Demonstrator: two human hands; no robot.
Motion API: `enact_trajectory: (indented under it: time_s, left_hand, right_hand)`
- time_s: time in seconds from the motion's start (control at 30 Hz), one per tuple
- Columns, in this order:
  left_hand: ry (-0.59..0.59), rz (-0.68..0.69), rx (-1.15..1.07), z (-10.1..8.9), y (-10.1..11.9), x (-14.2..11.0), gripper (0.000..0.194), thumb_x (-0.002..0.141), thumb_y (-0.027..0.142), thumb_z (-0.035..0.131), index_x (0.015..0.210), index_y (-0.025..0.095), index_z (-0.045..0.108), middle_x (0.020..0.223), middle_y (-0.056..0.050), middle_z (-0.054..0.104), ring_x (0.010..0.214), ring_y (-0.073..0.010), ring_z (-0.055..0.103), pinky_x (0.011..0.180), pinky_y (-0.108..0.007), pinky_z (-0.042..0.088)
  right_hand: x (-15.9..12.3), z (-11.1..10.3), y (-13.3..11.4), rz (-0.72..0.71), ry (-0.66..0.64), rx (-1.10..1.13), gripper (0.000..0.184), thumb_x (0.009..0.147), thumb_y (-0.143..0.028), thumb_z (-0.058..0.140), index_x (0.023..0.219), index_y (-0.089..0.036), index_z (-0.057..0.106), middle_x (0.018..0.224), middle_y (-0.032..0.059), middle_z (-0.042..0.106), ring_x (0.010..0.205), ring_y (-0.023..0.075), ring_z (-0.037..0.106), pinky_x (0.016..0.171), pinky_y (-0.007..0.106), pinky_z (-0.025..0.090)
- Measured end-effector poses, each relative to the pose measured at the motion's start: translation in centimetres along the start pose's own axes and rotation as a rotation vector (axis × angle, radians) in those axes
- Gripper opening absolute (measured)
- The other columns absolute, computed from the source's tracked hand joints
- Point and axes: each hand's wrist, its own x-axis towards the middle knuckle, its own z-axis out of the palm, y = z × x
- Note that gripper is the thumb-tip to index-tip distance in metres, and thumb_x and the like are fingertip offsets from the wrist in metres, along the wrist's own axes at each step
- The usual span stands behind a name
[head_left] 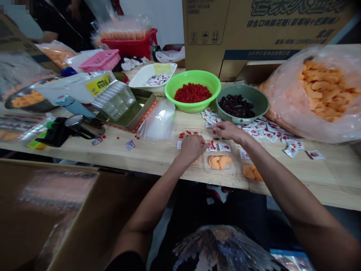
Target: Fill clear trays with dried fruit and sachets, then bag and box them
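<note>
My left hand point(192, 147) is closed, fingers curled down over the left part of a row of small clear trays; anything in its fingertips is hidden. My right hand point(229, 131) pinches with its fingertips low over the back of the trays, beside a few dark pieces; what it grips is too small to make out. Between the hands lie white sachets point(225, 147) with red print, some red bits on one. In front of them, orange curved pieces point(220, 162) fill a clear tray compartment. More orange pieces point(252, 172) show under my right forearm.
Behind my hands stand a lime-green bowl point(192, 109) of red cubes and a grey-green bowl point(258, 105) of dark pieces. Loose sachets point(263, 130) and a big bag of orange pieces point(324, 94) lie right. Left are a tin point(141, 109), a tape dispenser point(56, 131) and a carton point(70, 210).
</note>
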Motion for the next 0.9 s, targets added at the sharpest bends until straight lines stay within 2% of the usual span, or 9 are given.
enact_trajectory:
  time_s: [0.07, 0.17, 0.23, 0.37, 0.47, 0.6, 0.73, 0.83, 0.9]
  left_hand:
    - [-0.041, 0.007, 0.076, 1.1, 0.9, 0.4, 0.018, 0.087, 0.033, 0.069, 0.093, 0.018, 0.079, 0.099, -0.008, 0.076, 0.093, -0.0245, 0.07, 0.085, -0.034, 0.051]
    - [-0.106, 0.008, 0.103, 1.5, 0.9, 0.8, 0.015, 0.086, 0.024, 0.067, 0.093, 0.019, 0.078, 0.1, -0.008, 0.075, 0.094, -0.0238, 0.07, 0.086, -0.033, 0.052]
    - [-0.082, -0.004, 0.076, 1.2, 0.5, 1.4, 0.014, 0.086, 0.022, 0.065, 0.092, 0.019, 0.078, 0.098, -0.007, 0.075, 0.094, -0.0229, 0.07, 0.085, -0.032, 0.052]
    - [0.009, -0.034, 0.064, 0.5, 0.1, 3.5, 0.018, 0.089, 0.021, 0.062, 0.097, 0.02, 0.077, 0.102, -0.008, 0.075, 0.095, -0.0234, 0.07, 0.085, -0.033, 0.053]
    - [-0.088, 0.02, 0.129, 0.5, 0.3, 4.7, 0.019, 0.088, 0.02, 0.061, 0.097, 0.018, 0.078, 0.101, -0.012, 0.075, 0.096, -0.0274, 0.07, 0.085, -0.036, 0.053]
    - [-0.147, 0.072, 0.191, 0.5, 0.5, 4.5, 0.023, 0.092, 0.02, 0.057, 0.098, 0.012, 0.077, 0.104, -0.016, 0.075, 0.097, -0.0286, 0.07, 0.086, -0.037, 0.053]
    - [-0.108, 0.088, 0.154, -0.6, -0.2, 3.8, 0.027, 0.092, 0.016, 0.053, 0.098, 0.017, 0.079, 0.103, -0.012, 0.075, 0.095, -0.0252, 0.07, 0.086, -0.035, 0.052]
    - [-0.022, 0.031, 0.109, -1.1, -0.8, 4.1, 0.028, 0.092, 0.015, 0.053, 0.103, 0.02, 0.078, 0.107, -0.01, 0.074, 0.098, -0.0246, 0.069, 0.088, -0.035, 0.052]
    - [-0.021, 0.03, 0.096, -0.8, -1.0, 4.7, 0.028, 0.091, 0.014, 0.054, 0.104, 0.019, 0.078, 0.109, -0.01, 0.074, 0.099, -0.0242, 0.068, 0.089, -0.035, 0.052]
  right_hand:
    - [-0.4, -0.2, 0.3, 0.044, 0.031, 0.052, 0.021, 0.091, -0.027, 0.05, 0.076, -0.018, 0.06, 0.06, -0.0019, 0.051, 0.055, 0.0129, 0.043, 0.055, 0.026, 0.033]
    - [-0.7, -0.1, 0.8, 0.092, 0.048, 0.152, 0.016, 0.091, -0.03, 0.05, 0.083, -0.019, 0.058, 0.059, -0.0036, 0.046, 0.053, 0.013, 0.039, 0.051, 0.026, 0.029]
    - [-0.7, 0.2, 0.7, 0.045, 0.067, 0.136, 0.011, 0.088, -0.029, 0.053, 0.083, -0.02, 0.056, 0.063, -0.0029, 0.049, 0.057, 0.0135, 0.042, 0.053, 0.026, 0.031]
    - [0.4, 1.4, -0.4, -0.116, 0.122, -0.051, 0.006, 0.085, -0.021, 0.054, 0.079, -0.019, 0.056, 0.072, -0.0003, 0.058, 0.067, 0.0142, 0.049, 0.062, 0.025, 0.034]
    - [1.4, 2.4, -1.2, -0.116, 0.147, -0.167, 0.007, 0.083, -0.017, 0.053, 0.082, -0.018, 0.059, 0.076, 0.0014, 0.062, 0.07, 0.0149, 0.052, 0.063, 0.025, 0.035]
    - [2.1, 3.0, -1.3, -0.11, 0.12, -0.213, 0.013, 0.085, -0.019, 0.053, 0.084, -0.017, 0.066, 0.079, 0.0032, 0.067, 0.075, 0.0164, 0.056, 0.065, 0.025, 0.035]
    - [1.4, 1.5, -0.4, -0.075, 0.119, -0.24, 0.021, 0.088, -0.021, 0.053, 0.087, -0.017, 0.073, 0.081, 0.0038, 0.071, 0.076, 0.0179, 0.057, 0.066, 0.026, 0.036]
    - [0.4, -0.4, 1.0, 0.016, 0.158, -0.245, 0.03, 0.086, -0.017, 0.052, 0.105, -0.015, 0.076, 0.088, 0.0042, 0.073, 0.076, 0.0185, 0.059, 0.069, 0.026, 0.039]
    - [-0.2, -1.2, 2.0, 0.038, 0.14, -0.226, 0.039, 0.083, -0.013, 0.052, 0.116, -0.016, 0.074, 0.088, 0.0036, 0.072, 0.074, 0.0178, 0.06, 0.069, 0.026, 0.04]
